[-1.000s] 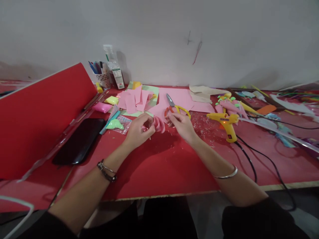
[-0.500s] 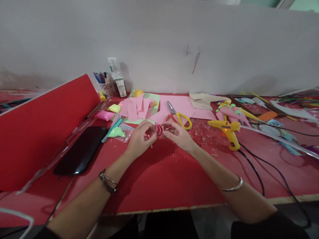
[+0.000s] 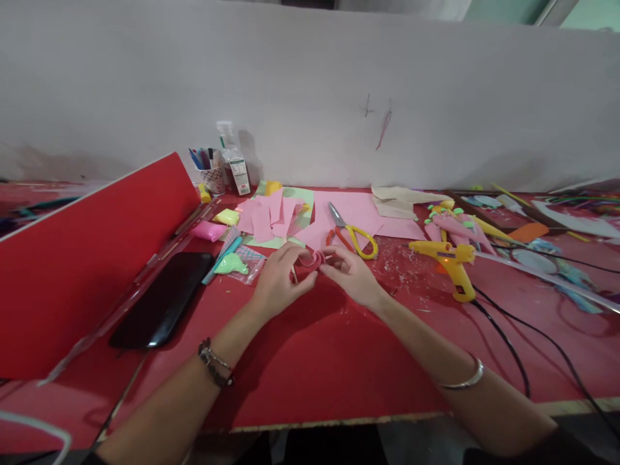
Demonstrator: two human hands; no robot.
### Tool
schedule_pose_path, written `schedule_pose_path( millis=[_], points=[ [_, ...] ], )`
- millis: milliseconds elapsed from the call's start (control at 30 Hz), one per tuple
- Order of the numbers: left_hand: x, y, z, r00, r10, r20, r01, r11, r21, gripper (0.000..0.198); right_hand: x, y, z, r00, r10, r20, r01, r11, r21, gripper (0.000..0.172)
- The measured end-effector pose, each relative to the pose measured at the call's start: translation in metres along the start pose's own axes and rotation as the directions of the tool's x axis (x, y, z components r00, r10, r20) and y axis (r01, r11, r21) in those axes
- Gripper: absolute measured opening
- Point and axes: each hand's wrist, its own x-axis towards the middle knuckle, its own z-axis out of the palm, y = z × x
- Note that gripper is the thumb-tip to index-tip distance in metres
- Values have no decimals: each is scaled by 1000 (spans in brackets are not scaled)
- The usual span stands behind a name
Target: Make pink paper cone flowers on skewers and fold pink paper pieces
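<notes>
Between my hands, above the red table, is a small pink paper coil (image 3: 314, 260), rolled into a spiral. My left hand (image 3: 281, 279) pinches its left side with thumb and fingers, and a thin pale stick end (image 3: 293, 275) shows below those fingers. From the other side my right hand (image 3: 351, 274) has its curled fingertips on the coil's right edge. Just beyond the hands lie scissors (image 3: 351, 234) with one red and one yellow handle. Behind them spreads pink paper (image 3: 356, 206), with cut pink strips (image 3: 268, 216) to its left.
A yellow glue gun (image 3: 448, 261) with a black cord lies at right, its light glowing. A black phone (image 3: 165, 300) and a red board (image 3: 92, 265) are at left. A pen cup (image 3: 213, 177) and a bottle (image 3: 236, 161) stand by the wall; pink wrapped pieces (image 3: 453, 226) lie right.
The coil has turned in my fingers, so its spiral face shows more. My left thumb has straightened somewhat. The whole view has shifted slightly.
</notes>
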Motion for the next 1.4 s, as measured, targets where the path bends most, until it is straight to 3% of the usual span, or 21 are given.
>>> schedule_pose_path(
  millis=[167,267,400,600,1033,1400],
  points=[
    [0,-1,0,984,-173,-36,172,984,-49,25,-1,1,1,999,15,34,-15,1000,22,19],
    [0,-5,1,951,-299,78,309,917,-250,31,-3,1,2,998,19,55,-20,1000,22,21],
    [2,-8,3,913,-361,189,407,826,-390,18,-4,1,4,998,28,47,-27,999,-18,19],
    [3,-7,1,917,-383,111,396,846,-356,10,-6,1,5,999,35,32,-33,999,-41,30],
    [2,-11,5,915,-404,7,372,836,-404,8,-9,-3,6,982,-133,137,170,934,-313,35],
    [4,-12,8,866,-500,8,452,775,-441,5,-7,-3,4,942,-237,238,330,786,-524,33]
  ],
)
